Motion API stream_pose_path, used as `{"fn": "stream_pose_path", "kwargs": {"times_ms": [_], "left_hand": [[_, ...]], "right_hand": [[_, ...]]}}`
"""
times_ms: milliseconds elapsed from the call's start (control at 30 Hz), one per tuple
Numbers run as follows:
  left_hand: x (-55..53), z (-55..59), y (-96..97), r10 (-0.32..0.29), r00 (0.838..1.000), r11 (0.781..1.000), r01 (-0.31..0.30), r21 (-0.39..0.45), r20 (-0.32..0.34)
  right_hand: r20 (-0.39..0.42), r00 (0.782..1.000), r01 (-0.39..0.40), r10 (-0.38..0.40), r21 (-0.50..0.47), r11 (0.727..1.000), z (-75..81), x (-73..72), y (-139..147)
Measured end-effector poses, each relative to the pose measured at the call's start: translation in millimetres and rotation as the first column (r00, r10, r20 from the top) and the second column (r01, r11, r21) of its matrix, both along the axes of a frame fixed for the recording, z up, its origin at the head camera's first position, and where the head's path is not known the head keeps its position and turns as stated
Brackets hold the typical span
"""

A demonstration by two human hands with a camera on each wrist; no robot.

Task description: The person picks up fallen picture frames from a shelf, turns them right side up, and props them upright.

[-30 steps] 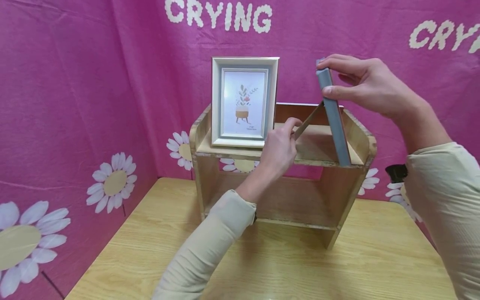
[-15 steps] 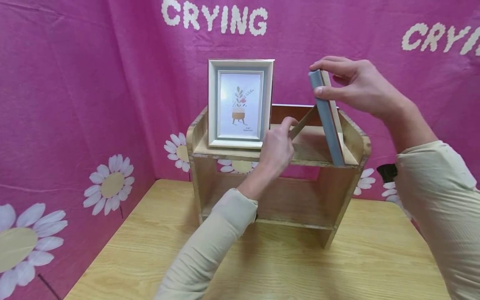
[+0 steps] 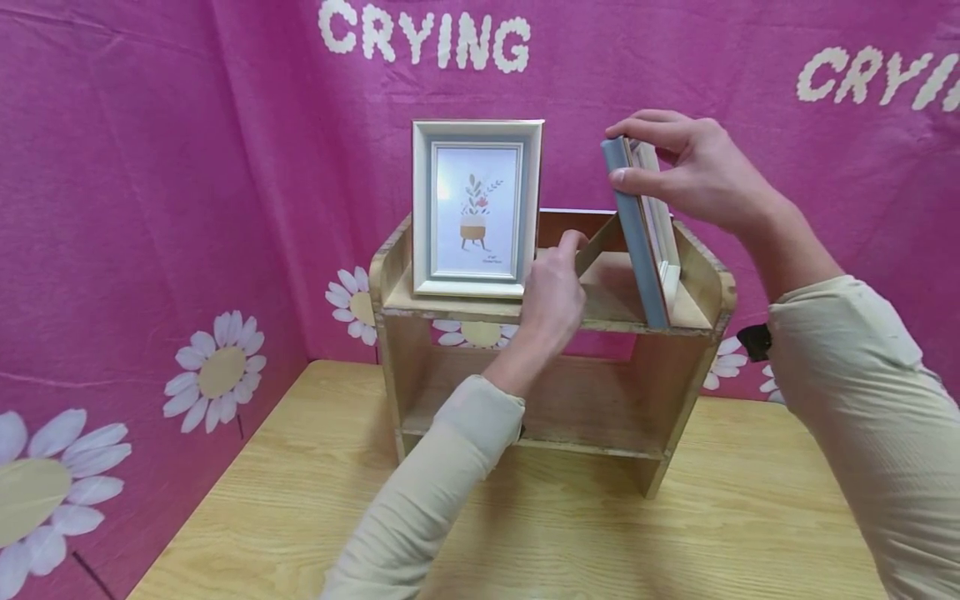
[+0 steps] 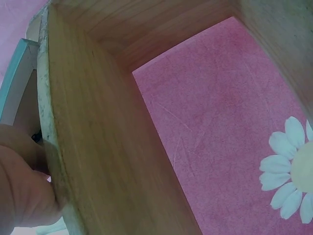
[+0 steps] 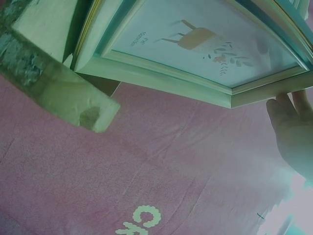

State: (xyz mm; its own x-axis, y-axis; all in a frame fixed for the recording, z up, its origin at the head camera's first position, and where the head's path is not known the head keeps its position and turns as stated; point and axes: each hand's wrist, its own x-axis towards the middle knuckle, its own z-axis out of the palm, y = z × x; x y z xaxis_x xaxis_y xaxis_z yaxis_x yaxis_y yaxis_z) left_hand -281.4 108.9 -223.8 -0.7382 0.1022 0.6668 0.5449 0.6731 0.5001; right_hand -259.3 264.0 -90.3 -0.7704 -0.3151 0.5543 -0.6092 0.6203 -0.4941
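A picture frame with a blue-grey edge stands tilted on the top of a small wooden shelf, near its right end. My right hand grips its upper edge, thumb on the side and fingers over the top. My left hand pinches the lower end of the frame's back stand, which slants out to the left. In the right wrist view, the frame's front shows a potted-plant print. Beside my left hand, a second, cream-and-blue picture frame stands facing me.
The shelf has an open lower compartment and stands on a light wooden table. Raised side panels bound its top. A pink cloth with daisies and white letters hangs behind and to the left.
The right-hand frame has turned so that more of its front shows, its top moving left with my right hand. My left hand stays at the stand. The head view has shifted slightly.
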Motion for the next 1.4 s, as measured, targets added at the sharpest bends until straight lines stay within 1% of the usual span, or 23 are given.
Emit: {"fn": "stream_pose_path", "kwargs": {"times_ms": [133, 200, 267, 367, 433, 467, 533, 567, 600, 633, 667, 733, 800, 900, 967, 1067, 1100, 1167, 1300, 1400], "left_hand": [[-0.4, -2.2, 1.5, 0.013, 1.0, 1.0, -0.013, -0.013, -0.011], [0.8, -4.6, 1.6, 0.017, 1.0, 1.0, -0.017, -0.017, -0.023], [3.7, -8.2, 1.6, 0.012, 0.999, 1.0, -0.013, -0.019, -0.053], [10.4, -15.7, 2.4, 0.01, 0.99, 0.999, -0.015, -0.033, -0.144], [16.3, -20.4, 3.9, 0.016, 0.971, 0.998, -0.03, -0.056, -0.237], [19.1, -22.4, 5.1, 0.02, 0.958, 0.997, -0.041, -0.068, -0.285], [25.3, -25.5, 8.9, 0.026, 0.927, 0.995, -0.061, -0.081, -0.375], [28.2, -26.5, 11.3, 0.022, 0.913, 0.995, -0.06, -0.08, -0.408], [31.3, -27.3, 14.1, 0.011, 0.903, 0.996, -0.048, -0.074, -0.429], [34.2, -28.2, 17.0, -0.006, 0.899, 0.998, -0.023, -0.06, -0.438], [37.0, -29.2, 20.2, -0.021, 0.899, 0.999, 0.004, -0.041, -0.437], [41.4, -32.0, 26.7, -0.054, 0.906, 0.998, 0.061, 0.003, -0.419], [44.2, -34.8, 32.6, -0.073, 0.918, 0.995, 0.093, 0.032, -0.389], [44.5, -38.1, 39.3, -0.072, 0.935, 0.995, 0.093, 0.044, -0.348], [43.7, -38.7, 42.4, -0.059, 0.948, 0.996, 0.078, 0.048, -0.313], [41.5, -39.2, 45.9, -0.033, 0.962, 0.997, 0.05, 0.055, -0.272], [40.9, -39.1, 46.7, -0.026, 0.964, 0.997, 0.042, 0.057, -0.264], [39.2, -39.4, 47.9, -0.019, 0.964, 0.997, 0.037, 0.064, -0.264], [37.6, -38.5, 46.8, -0.013, 0.96, 0.997, 0.035, 0.074, -0.28], [37.6, -37.2, 44.6, -0.017, 0.958, 0.996, 0.042, 0.081, -0.288]], "right_hand": [[-0.016, 0.999, 0.029, -0.029, 0.009, 1.0, -0.6, -2.1, -0.9], [-0.013, 0.999, 0.029, -0.029, 0.001, 1.0, -1.0, -2.2, -0.8], [-0.007, 0.999, 0.031, -0.031, -0.005, 1.0, -1.5, -2.0, -0.7], [0.002, 0.999, 0.032, -0.032, -0.012, 0.999, -1.7, -1.6, -0.8], [0.002, 0.999, 0.035, -0.035, -0.012, 0.999, -1.6, -1.7, -1.1], [0.003, 0.999, 0.036, -0.036, -0.013, 0.999, -1.6, -1.7, -1.3], [-0.001, 0.999, 0.034, -0.034, -0.023, 0.999, -1.4, -1.6, -1.5], [-0.003, 0.999, 0.032, -0.032, -0.029, 0.999, -1.3, -1.6, -1.7], [-0.006, 1.0, 0.031, -0.031, -0.035, 0.999, -1.3, -1.4, -1.7], [-0.009, 0.999, 0.032, -0.032, -0.04, 0.999, -1.3, -1.3, -1.8], [-0.012, 0.999, 0.031, -0.032, -0.047, 0.998, -1.3, -1.2, -2.0], [-0.013, 0.999, 0.033, -0.034, -0.056, 0.998, -1.5, -1.1, -2.6], [-0.009, 0.999, 0.041, -0.042, -0.058, 0.997, -1.9, -1.3, -3.6], [-0.002, 0.999, 0.052, -0.052, -0.056, 0.997, -2.5, -1.8, -5.5], [-0.003, 0.998, 0.058, -0.058, -0.056, 0.997, -2.9, -2.2, -6.8], [-0.001, 0.998, 0.065, -0.065, -0.06, 0.996, -2.7, -3.1, -8.9], [-0.003, 0.997, 0.071, -0.072, -0.056, 0.996, -2.6, -3.4, -9.6], [-0.009, 0.997, 0.082, -0.083, -0.05, 0.995, -2.1, -4.3, -10.9], [-0.039, 0.993, 0.111, -0.112, -0.013, 0.994, -1.2, -6.1, -13.4], [-0.064, 0.992, 0.114, -0.112, 0.026, 0.993, -0.6, -7.0, -13.9]]}}
